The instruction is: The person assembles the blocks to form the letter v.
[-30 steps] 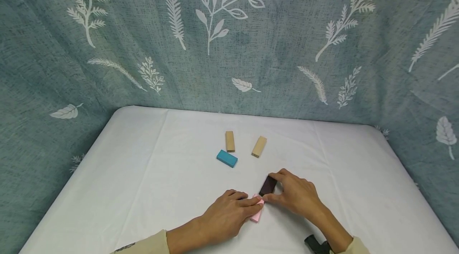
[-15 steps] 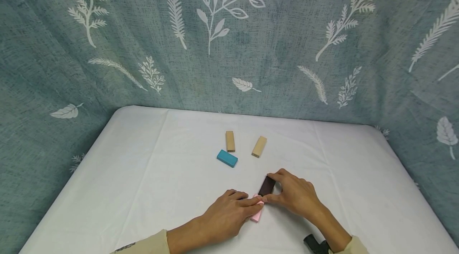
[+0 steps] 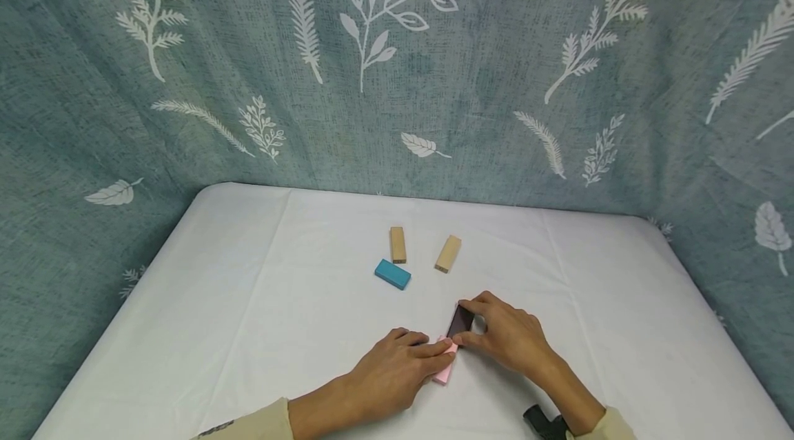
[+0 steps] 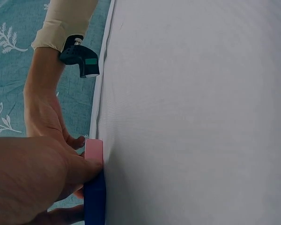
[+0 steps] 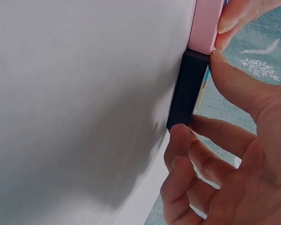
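Note:
In the head view, my left hand (image 3: 400, 367) lies over a pink block (image 3: 443, 376), its fingers holding it on the white table. A dark blue block (image 4: 94, 199) sits end to end with the pink one in the left wrist view, beside that hand's thumb. My right hand (image 3: 511, 333) grips a black block (image 3: 460, 321) by its ends, thumb at the near end and fingertips at the far end. The right wrist view has the black block's end meeting the pink block's end, nearly in line. The left hand covers much of the pink and blue blocks in the head view.
Farther back lie a light blue block (image 3: 393, 274) and two plain wooden blocks, one upright in view (image 3: 398, 245), the other slanted (image 3: 448, 254). A leaf-patterned curtain (image 3: 397, 116) hangs behind the white-covered table (image 3: 298, 302). A black wrist device (image 3: 546, 422) is on the right wrist.
My right hand has slid slightly left with the black block, bringing it more in line with the pink block. The left hand has stayed in place.

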`<state>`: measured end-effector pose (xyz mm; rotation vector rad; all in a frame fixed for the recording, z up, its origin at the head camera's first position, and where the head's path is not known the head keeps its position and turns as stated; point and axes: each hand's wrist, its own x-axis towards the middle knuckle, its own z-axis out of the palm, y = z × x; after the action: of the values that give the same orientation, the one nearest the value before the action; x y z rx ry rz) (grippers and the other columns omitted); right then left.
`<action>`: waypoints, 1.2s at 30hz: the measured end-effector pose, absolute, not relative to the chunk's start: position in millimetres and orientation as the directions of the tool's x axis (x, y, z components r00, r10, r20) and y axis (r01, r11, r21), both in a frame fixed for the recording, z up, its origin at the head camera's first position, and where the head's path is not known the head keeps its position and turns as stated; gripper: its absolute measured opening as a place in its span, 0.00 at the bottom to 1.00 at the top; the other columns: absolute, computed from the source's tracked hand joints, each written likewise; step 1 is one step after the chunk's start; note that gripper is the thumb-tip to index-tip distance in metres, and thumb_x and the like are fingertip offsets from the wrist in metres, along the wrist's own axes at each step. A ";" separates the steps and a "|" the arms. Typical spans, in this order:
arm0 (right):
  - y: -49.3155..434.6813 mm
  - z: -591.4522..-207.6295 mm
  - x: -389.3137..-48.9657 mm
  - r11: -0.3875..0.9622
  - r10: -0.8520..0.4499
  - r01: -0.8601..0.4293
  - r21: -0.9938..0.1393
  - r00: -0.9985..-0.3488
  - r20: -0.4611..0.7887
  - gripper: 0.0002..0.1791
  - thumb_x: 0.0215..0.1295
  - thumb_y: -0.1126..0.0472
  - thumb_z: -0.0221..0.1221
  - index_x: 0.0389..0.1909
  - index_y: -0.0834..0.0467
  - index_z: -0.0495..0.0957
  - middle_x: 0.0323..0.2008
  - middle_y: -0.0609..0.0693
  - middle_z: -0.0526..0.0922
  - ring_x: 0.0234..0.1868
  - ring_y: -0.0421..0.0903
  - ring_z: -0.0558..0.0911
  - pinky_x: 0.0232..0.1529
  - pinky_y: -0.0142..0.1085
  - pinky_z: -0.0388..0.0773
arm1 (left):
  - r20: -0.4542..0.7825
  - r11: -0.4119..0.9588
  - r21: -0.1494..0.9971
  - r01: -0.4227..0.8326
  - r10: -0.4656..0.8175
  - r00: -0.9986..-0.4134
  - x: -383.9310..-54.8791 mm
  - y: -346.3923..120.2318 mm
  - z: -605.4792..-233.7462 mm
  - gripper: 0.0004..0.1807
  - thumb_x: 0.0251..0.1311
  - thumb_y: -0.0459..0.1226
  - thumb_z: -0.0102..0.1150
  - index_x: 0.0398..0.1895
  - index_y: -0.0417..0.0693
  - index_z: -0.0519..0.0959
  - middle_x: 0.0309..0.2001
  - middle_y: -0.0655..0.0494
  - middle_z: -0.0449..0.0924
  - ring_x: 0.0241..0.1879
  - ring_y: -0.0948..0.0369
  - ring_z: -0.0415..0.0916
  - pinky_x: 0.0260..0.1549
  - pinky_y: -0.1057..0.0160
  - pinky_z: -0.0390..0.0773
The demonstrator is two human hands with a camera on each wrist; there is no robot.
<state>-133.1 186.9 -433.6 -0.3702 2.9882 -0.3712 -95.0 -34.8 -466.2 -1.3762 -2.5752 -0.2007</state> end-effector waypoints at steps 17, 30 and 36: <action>182.5 -434.7 -131.5 0.937 -0.278 -0.256 -0.237 -0.958 -0.067 0.33 0.50 0.40 0.64 0.58 0.47 0.74 0.49 0.38 0.74 0.41 0.41 0.78 0.32 0.46 0.73 | 0.256 0.554 0.021 0.832 0.802 -0.540 -94.3 -34.4 -465.0 0.23 0.63 0.41 0.53 0.62 0.59 0.69 0.62 0.64 0.67 0.53 0.60 0.71 0.48 0.59 0.69; 183.4 -433.7 -131.4 0.938 -0.271 -0.251 -0.240 -0.961 -0.056 0.30 0.50 0.40 0.64 0.55 0.45 0.74 0.48 0.38 0.75 0.43 0.43 0.79 0.31 0.47 0.73 | 0.243 0.553 0.028 0.833 0.804 -0.542 -95.0 -34.4 -464.2 0.23 0.63 0.41 0.52 0.62 0.59 0.69 0.62 0.64 0.66 0.54 0.60 0.70 0.49 0.59 0.69; 183.5 -433.4 -131.8 0.937 -0.267 -0.244 -0.250 -0.962 -0.061 0.31 0.51 0.40 0.63 0.56 0.45 0.73 0.49 0.39 0.74 0.44 0.43 0.78 0.34 0.49 0.73 | 0.245 0.554 0.032 0.832 0.803 -0.544 -95.2 -34.8 -463.8 0.23 0.63 0.41 0.52 0.63 0.58 0.69 0.63 0.64 0.66 0.54 0.59 0.70 0.49 0.59 0.69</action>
<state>-131.8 183.5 -433.4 -0.3961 2.9988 -0.3685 -95.2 -34.8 -463.8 -1.3788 -2.5868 -0.2137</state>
